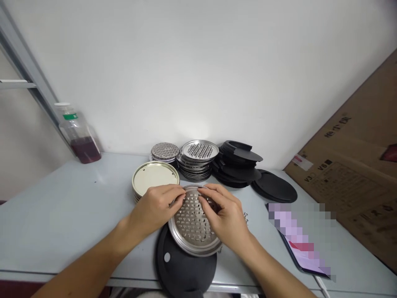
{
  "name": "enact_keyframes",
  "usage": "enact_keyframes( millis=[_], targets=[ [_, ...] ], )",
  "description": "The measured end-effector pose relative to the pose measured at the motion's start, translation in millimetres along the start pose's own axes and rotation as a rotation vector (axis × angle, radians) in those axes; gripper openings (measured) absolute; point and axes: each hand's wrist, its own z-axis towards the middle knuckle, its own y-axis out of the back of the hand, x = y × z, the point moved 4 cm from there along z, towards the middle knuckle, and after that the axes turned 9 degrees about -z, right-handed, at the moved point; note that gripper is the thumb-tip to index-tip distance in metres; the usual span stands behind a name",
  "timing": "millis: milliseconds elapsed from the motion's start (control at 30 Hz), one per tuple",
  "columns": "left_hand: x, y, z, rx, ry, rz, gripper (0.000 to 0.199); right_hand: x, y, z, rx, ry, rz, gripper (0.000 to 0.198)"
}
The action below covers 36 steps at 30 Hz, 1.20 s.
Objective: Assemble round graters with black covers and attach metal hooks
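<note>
A round metal grater disc (pixel 192 231) with raised teeth and a silver rim is held between both hands. My left hand (pixel 159 203) pinches its far left edge between thumb and fingers. On the far right edge, the fingers of my right hand (pixel 228 215) curl over the rim, with the thumb bent in above the toothed face. Partly under the disc, toward me, lies a black round plastic piece (pixel 182 271) with a white dot. Just beyond my left hand stands a stack of pale gold metal lids (pixel 155 178).
Along the wall are a stack of grater discs (pixel 200 151), a smaller mesh-patterned stack (pixel 165 150) and piled black plastic pieces (pixel 240 163). Flat black discs (pixel 276 187), a phone (pixel 302 248) and a cardboard box (pixel 350 178) are right. A bottle of dark liquid (pixel 85 147) stands left.
</note>
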Motion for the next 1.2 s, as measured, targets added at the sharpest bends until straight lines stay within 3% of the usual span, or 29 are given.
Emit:
enact_keyframes(
  millis=[267,600,667,867,1000,1200],
  targets=[
    [-10,-1,3,0.016,-0.05,0.126,0.021,8,-1,-2,0.006,0.081,-0.028,0.025],
    [-12,-1,-1,-0.107,-0.142,0.148,0.017,10,0,-2,0.014,0.135,-0.01,0.026],
    [-10,1,0,-0.108,-0.084,0.068,0.015,9,3,0,0.026,0.129,-0.003,0.026],
    [7,8,1,-0.145,0.302,-0.295,0.022,3,9,2,-0.096,0.111,-0.08,0.013],
    [10,11,2,-0.197,0.383,-0.328,0.015,-1,6,-1,-0.117,0.142,-0.147,0.012],
    [5,3,3,-0.052,0.413,-0.405,0.019,-1,2,-2,-0.153,0.156,-0.124,0.012]
  ],
)
